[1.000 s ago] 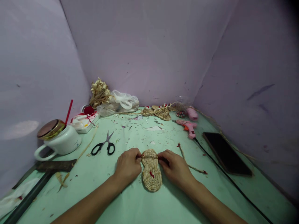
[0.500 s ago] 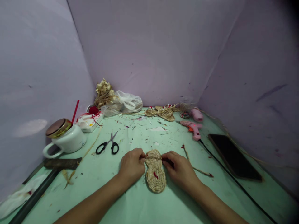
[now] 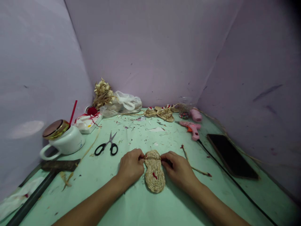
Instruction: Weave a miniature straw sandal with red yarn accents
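Observation:
A small sole-shaped piece of coiled straw rope [image 3: 155, 179], like a miniature slipper, lies flat on the green table in front of me. A braided strap crosses its upper part, and a bit of red thread shows on its lower half. My left hand [image 3: 131, 166] pinches the strap's left end at the edge of the slipper. On the opposite edge, my right hand [image 3: 177, 168] pinches the strap's right end between thumb and curled fingers. To the right of that hand rests a loose piece of braided cord [image 3: 194, 166] with red-tied ends.
Black-handled scissors [image 3: 107, 146], a white mug [image 3: 70, 142] and a hammer [image 3: 56, 168] are on the left. A pink glue gun [image 3: 191, 127] with a black cable and a phone [image 3: 231, 155] lie right. Finished straw pieces [image 3: 164, 113] and a plastic bag [image 3: 128, 103] sit at the back.
The whole view has shifted slightly, so everything appears a little farther left. Both hands keep their pinch on the strap ends, and the slipper stays in place between them.

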The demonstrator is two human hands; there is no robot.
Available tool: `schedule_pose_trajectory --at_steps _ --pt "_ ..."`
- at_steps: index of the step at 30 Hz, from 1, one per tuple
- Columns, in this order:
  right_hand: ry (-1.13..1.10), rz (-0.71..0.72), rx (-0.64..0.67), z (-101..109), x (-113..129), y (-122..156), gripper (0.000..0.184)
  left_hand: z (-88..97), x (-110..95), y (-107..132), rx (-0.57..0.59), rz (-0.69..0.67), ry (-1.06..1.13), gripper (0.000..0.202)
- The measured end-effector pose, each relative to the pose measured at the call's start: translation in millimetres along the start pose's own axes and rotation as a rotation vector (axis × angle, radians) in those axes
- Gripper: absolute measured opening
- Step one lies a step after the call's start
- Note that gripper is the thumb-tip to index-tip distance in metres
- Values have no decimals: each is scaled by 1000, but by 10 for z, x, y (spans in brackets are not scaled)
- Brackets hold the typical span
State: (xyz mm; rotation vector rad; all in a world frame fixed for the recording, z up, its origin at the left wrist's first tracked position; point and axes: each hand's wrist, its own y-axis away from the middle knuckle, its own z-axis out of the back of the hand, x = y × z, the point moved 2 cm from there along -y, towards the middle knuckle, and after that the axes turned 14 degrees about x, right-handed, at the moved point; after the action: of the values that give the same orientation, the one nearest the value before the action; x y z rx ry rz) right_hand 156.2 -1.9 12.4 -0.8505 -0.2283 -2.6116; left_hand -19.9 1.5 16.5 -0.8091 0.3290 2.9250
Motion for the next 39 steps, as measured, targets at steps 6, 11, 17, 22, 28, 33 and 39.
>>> schedule_pose_trajectory --at_steps 6,11,17,22,28,33,39 --pt "6 -8 2 10 0 6 21 -2 1 -6 -10 -20 3 10" --pt "5 -7 -1 4 3 12 21 4 1 -5 -9 -15 -5 10" --pt "9 0 3 6 6 -1 20 4 -12 1 1 -13 -11 11" --pt "14 0 2 4 6 2 21 8 -8 5 8 -1 -21 11" --pt "17 -8 5 7 11 2 22 10 -11 4 16 4 -28 11" --pt "20 -8 3 12 12 5 22 14 -22 13 13 -5 -18 11" --pt "32 -33 -2 -1 24 -3 19 3 -12 5 1 -1 -24 11"
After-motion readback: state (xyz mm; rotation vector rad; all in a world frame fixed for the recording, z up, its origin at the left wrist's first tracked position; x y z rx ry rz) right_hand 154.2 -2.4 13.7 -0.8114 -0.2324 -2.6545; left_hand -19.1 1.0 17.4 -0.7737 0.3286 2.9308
